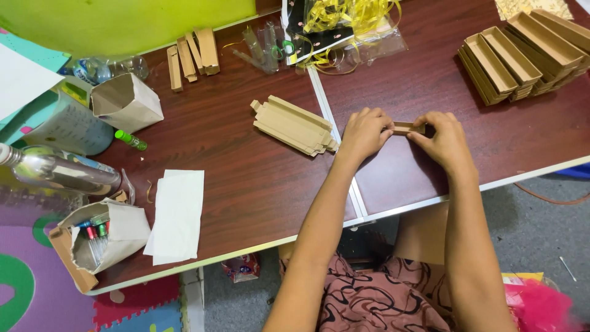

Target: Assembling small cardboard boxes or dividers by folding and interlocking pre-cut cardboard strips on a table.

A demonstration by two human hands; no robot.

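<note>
My left hand and my right hand both grip a small brown cardboard piece between them, just above the dark wooden table. The piece is mostly hidden by my fingers. To the left of my left hand lies a stack of flat unfolded cardboard blanks. At the far right stand rows of finished long narrow cardboard trays.
Several folded cardboard strips lie at the back. A paper bag, a green marker, a white sheet, a bag of pens, a glass bottle, and yellow ribbon with clear wrappers also sit on the table.
</note>
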